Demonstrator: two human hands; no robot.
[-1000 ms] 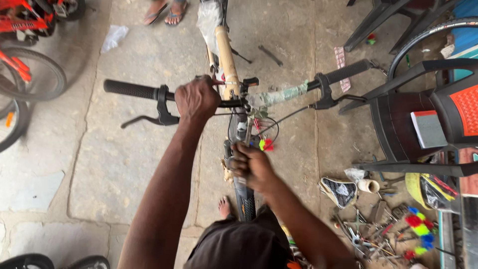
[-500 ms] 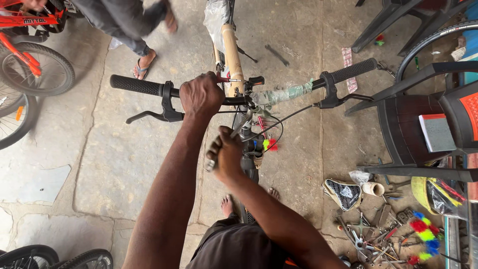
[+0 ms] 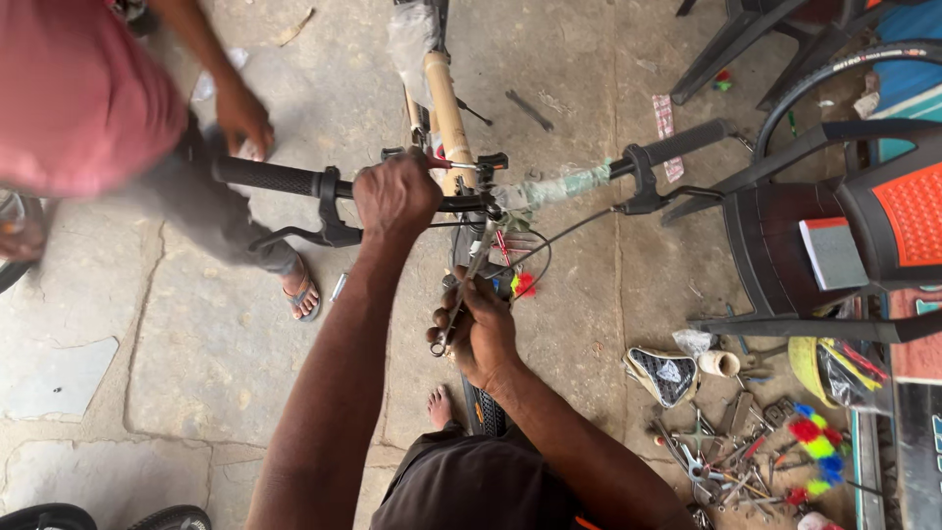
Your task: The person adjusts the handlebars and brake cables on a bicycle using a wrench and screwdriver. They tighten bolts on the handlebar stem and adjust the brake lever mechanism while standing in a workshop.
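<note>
Fig.: your left hand (image 3: 394,194) gripped the bicycle handlebar (image 3: 294,181) near its centre, just beside the stem. Your right hand (image 3: 481,329), fist closed, held a slim metal wrench (image 3: 469,279) w/ its tip up at the stem clamp. Another person's hand (image 3: 242,115) hovered by the left grip. Loose tools (image 3: 731,461) lay on the floor at right.

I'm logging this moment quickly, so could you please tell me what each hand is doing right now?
Left hand: closed around the handlebar near the stem.
Right hand: closed on a wrench reaching up to the stem.
</note>
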